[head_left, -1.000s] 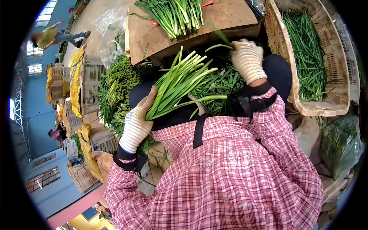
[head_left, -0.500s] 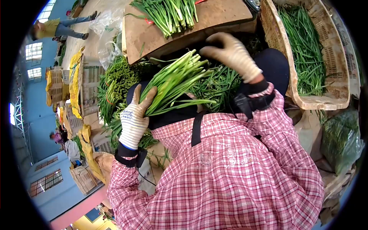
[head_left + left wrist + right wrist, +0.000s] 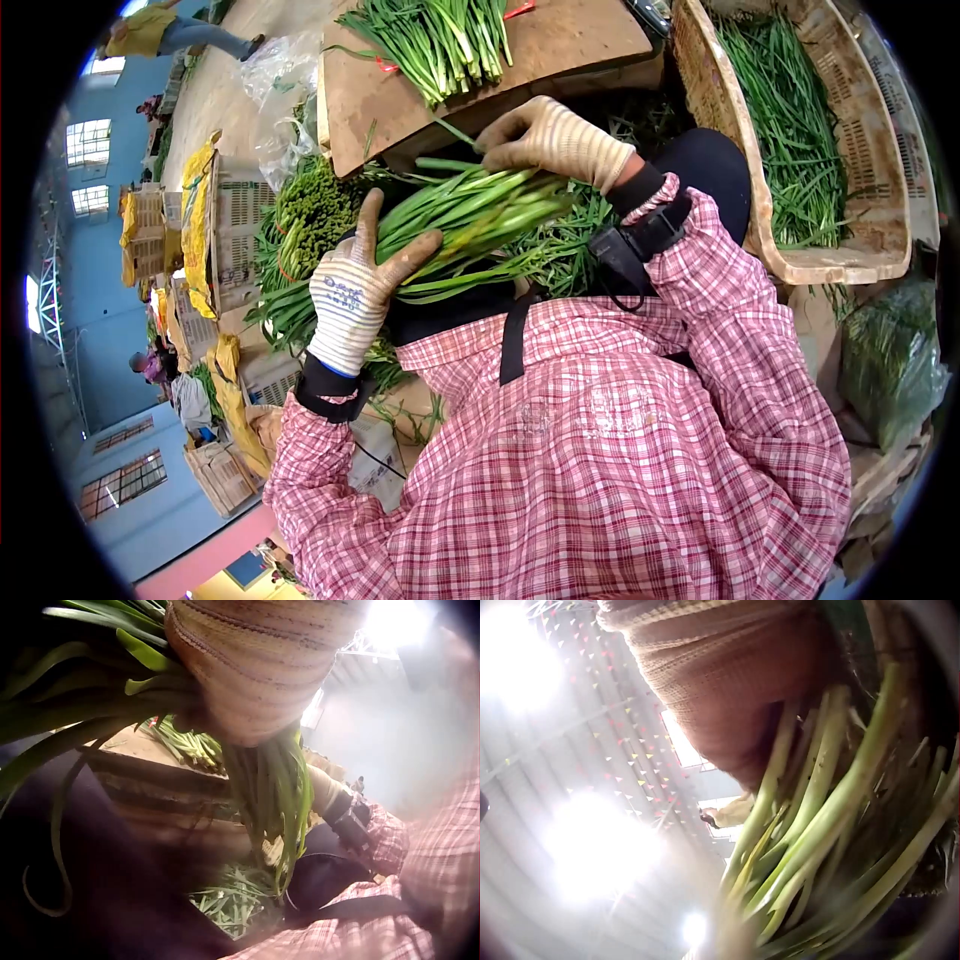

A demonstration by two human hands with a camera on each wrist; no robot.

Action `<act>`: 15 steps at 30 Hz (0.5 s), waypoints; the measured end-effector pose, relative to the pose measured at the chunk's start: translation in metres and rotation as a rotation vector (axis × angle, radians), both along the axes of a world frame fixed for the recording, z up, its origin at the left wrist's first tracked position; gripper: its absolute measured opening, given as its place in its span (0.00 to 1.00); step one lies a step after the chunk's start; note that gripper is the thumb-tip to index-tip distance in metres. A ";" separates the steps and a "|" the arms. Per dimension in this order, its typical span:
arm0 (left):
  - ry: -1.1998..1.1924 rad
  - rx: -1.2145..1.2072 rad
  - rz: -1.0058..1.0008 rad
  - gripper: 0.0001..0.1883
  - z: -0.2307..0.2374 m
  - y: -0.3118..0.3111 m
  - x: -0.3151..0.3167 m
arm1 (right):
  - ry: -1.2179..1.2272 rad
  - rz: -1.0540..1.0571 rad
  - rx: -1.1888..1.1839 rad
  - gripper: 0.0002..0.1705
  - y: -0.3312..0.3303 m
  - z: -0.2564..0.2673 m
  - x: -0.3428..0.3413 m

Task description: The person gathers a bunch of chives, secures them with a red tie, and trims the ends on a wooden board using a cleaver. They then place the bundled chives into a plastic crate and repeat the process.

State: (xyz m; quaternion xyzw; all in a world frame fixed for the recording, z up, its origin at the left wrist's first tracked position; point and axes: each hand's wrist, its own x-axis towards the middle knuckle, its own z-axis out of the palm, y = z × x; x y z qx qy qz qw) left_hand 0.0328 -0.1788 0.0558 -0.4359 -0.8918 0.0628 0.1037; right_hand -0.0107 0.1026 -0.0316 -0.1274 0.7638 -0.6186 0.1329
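In the head view, my gloved left hand (image 3: 350, 300) holds a bunch of garlic chives (image 3: 440, 225) across my lap, thumb and forefinger spread along it. The left wrist view has the glove (image 3: 262, 660) wrapped round the stalks, with leaves trailing out on the left. My gloved right hand (image 3: 560, 145) is at the pale stem ends, thumb and forefinger bent together on a stalk. Close in the right wrist view, the right glove (image 3: 720, 682) lies over the pale stems (image 3: 810, 802). Loose green leaves (image 3: 570, 240) lie beneath the bunch.
A tied bunch (image 3: 440, 45) lies on the brown board (image 3: 370, 110) ahead. On the right stands a plastic crate (image 3: 760, 200) of long greens, with a bagged bundle (image 3: 890, 370) below it. Bundled greens (image 3: 310, 215) are beside my left knee. A person (image 3: 145, 32) is far off at upper left.
My right hand has come left from over my right knee to the bunch's stem ends. The bunch has turned flatter, and its leaves now stick out left past my left hand.
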 end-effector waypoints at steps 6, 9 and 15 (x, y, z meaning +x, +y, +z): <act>0.016 -0.101 0.028 0.30 0.001 -0.014 0.000 | 0.229 -0.469 1.206 0.18 0.051 -0.031 -0.001; -0.021 -0.123 0.031 0.30 -0.003 -0.007 -0.007 | 0.066 -0.012 0.373 0.31 0.015 0.021 -0.006; -0.022 -0.118 -0.033 0.36 0.006 -0.001 -0.005 | 0.054 -0.282 0.649 0.21 0.024 -0.011 -0.033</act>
